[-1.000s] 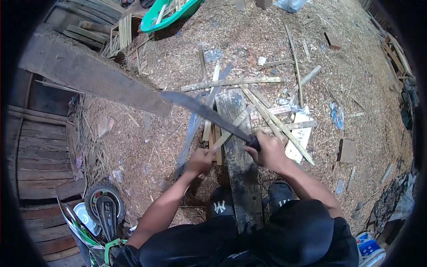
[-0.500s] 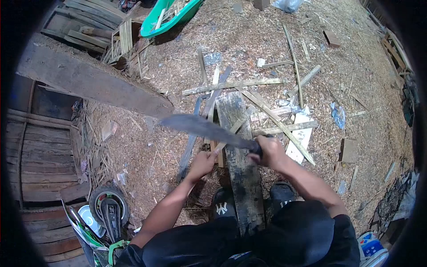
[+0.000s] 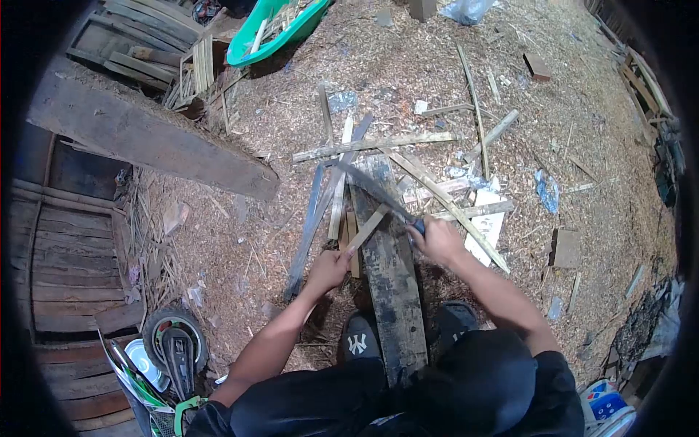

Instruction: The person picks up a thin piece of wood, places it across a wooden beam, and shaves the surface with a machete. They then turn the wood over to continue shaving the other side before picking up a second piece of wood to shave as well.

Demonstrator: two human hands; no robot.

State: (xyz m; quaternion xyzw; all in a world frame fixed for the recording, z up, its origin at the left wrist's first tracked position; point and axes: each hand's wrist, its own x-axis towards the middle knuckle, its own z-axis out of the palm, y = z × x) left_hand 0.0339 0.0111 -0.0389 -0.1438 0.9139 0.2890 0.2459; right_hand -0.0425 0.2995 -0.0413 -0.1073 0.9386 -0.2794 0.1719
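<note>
My right hand (image 3: 441, 242) is closed around the dark handle of a machete (image 3: 373, 191). Its blade points up and to the left, lying across the strip my left hand holds, over the thick plank. In my left hand (image 3: 329, 272) the near end of a short wooden strip (image 3: 365, 231) is gripped. That strip slants up to the right, its far end at the blade over the plank. The thick, stained plank (image 3: 397, 291) runs away from me between my feet. Left of it, pale and dark wooden slats (image 3: 337, 204) lie beside the strip.
Longer slats (image 3: 378, 146) are scattered ahead among wood chips. A green tub (image 3: 280, 36) with wood pieces stands at the far left. A heavy beam (image 3: 160, 138) juts in from the left, above a wheel (image 3: 175, 342). A brown block (image 3: 565, 248) lies at right.
The machete has come down from a raised, blurred swing to the strip over the plank, its blade turning more away from me. My left hand keeps its grip on the strip.
</note>
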